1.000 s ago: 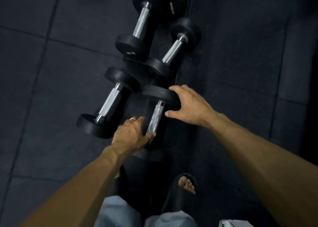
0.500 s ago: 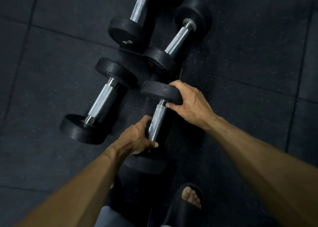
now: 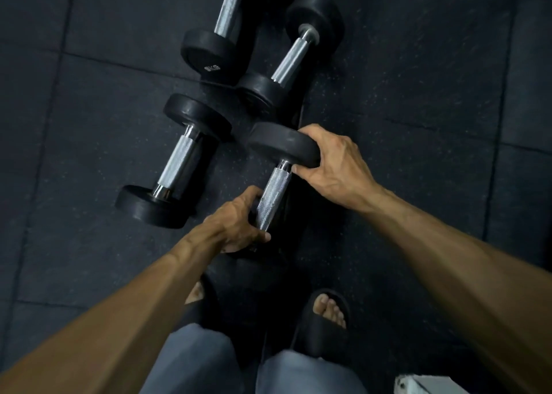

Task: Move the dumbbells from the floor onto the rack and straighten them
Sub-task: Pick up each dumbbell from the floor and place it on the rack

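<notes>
Dumbbells with black rubber heads and knurled steel handles lie on the dark rubber-tiled floor (image 3: pixel 89 124); we count four in frame, and no rack is visible. The nearest dumbbell (image 3: pixel 276 196), at frame centre, is the one in hand. We note the left hand (image 3: pixel 236 223) wrapped round the lower part of its handle, fingers curled under and the thumb pressed across the near end. The right hand (image 3: pixel 334 160) clamps the upper head at its right rim, fingers over the top and thumb beneath at the collar. We judge this two-handed hold serves to share the weight and steady the far end for the lift; whether the dumbbell is clear of the floor we cannot tell, as its lower head is hidden behind the left hand.

A second dumbbell (image 3: pixel 176 163) lies just beside it at centre left, roughly parallel and untouched. Two more, one marked dumbbell (image 3: pixel 221 44) and one slimmer dumbbell (image 3: pixel 292 56), lie at upper centre, their near heads close together. The person's black sandals (image 3: pixel 322 319) stand at lower centre, directly below the load; we judge a slip would endanger the toes.
</notes>
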`<action>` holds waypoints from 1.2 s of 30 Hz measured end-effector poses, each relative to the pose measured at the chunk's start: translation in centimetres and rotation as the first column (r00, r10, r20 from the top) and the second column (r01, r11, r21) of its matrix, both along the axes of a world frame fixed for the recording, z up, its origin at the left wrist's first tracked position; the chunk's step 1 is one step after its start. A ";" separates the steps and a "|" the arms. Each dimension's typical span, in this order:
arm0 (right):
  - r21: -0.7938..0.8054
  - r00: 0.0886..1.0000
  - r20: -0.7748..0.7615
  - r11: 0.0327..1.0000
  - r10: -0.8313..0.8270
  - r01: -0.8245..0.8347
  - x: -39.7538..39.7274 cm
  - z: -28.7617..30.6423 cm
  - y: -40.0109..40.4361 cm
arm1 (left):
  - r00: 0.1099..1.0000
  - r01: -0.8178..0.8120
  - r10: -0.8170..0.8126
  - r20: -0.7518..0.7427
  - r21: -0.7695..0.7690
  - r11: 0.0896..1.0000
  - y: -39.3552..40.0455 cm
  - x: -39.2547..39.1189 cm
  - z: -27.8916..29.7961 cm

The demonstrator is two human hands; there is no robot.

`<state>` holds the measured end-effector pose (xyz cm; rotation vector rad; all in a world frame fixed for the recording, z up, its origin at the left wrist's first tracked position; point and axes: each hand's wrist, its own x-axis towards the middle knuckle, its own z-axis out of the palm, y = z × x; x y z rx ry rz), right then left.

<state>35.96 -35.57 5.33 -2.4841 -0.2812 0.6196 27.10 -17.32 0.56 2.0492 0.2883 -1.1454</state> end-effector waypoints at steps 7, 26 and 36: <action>0.014 0.997 0.036 0.997 -0.071 0.071 0.1 13.9 -2.2 | 0.998 0.057 -0.054 0.043 -0.070 0.996 -1.2 1.2 13.6; 0.085 0.789 0.406 0.878 -0.462 0.471 -6.1 63.4 -17.9 | 0.694 0.579 -0.544 0.472 0.084 0.811 -15.5 8.1 62.0; 0.013 0.671 0.452 0.757 -0.588 0.654 -19.5 71.3 -34.9 | 0.464 0.801 -0.717 0.519 0.099 0.590 -34.4 -0.2 70.3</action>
